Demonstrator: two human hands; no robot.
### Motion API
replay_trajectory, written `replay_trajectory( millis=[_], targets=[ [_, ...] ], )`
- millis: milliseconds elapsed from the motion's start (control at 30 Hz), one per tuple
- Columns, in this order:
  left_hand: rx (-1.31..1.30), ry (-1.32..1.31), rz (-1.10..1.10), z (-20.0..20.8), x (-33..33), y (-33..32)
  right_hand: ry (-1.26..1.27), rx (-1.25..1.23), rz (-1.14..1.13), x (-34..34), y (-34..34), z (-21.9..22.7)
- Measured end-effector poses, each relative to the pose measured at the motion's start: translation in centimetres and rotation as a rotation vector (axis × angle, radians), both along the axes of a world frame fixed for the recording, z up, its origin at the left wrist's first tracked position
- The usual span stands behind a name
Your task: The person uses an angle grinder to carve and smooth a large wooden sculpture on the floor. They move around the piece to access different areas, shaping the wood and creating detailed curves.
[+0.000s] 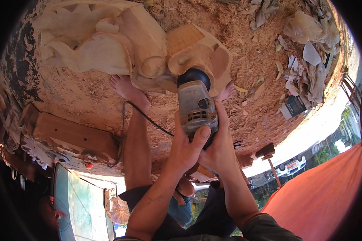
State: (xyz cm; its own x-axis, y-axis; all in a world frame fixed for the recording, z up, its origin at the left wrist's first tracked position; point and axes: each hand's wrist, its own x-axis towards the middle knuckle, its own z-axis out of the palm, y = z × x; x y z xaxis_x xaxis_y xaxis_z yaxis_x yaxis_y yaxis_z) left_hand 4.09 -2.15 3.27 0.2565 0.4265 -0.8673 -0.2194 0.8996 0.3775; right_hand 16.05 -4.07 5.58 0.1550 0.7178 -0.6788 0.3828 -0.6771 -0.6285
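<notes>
Carved wood (88,50) extends from upper left to centre on shaving-covered ground (84,100). Black cord (151,120) leads toward the left hand (187,150); its fingers grasp the grey power tool (195,100) at centre. The tool's round black head (194,75) overlaps the wood; contact is unclear. Right hand (219,148): fingers grasp the tool's right side. Plastic bag (303,28): upper right.

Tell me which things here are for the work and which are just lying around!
Seem part of the work:
grey power tool, held by the left hand and right hand
black cord running toward the hands
carved wood by the tool's black head

Seem just lying around:
wood chips
crumpled plastic
dark packet
</notes>
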Motion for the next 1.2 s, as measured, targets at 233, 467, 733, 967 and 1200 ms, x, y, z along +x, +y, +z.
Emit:
replay_trajectory(
  millis=[233,467,733,967,1200],
  targets=[
    [-0.188,0.088,-0.036,2.2,-2.2,0.2,0.153,-0.222,-0.081,-1.4,2.1,2.2],
    [-0.050,-0.059,0.008,1.1,-0.9,0.3,0.048,-0.035,-0.057,-0.5,0.9,1.2],
    [-0.132,0.068,-0.058,1.8,-2.0,-0.8,0.153,-0.285,-0.079,-0.8,2.0,2.3],
    [-0.010,-0.019,-0.068,1.0,-0.5,-0.4,0.054,-0.084,-0.086,0.0,0.8,1.1],
    [-0.081,0.096,-0.030,2.3,-1.4,-1.9,0.147,-0.155,-0.041,0.1,0.7,2.0]
  ],
)
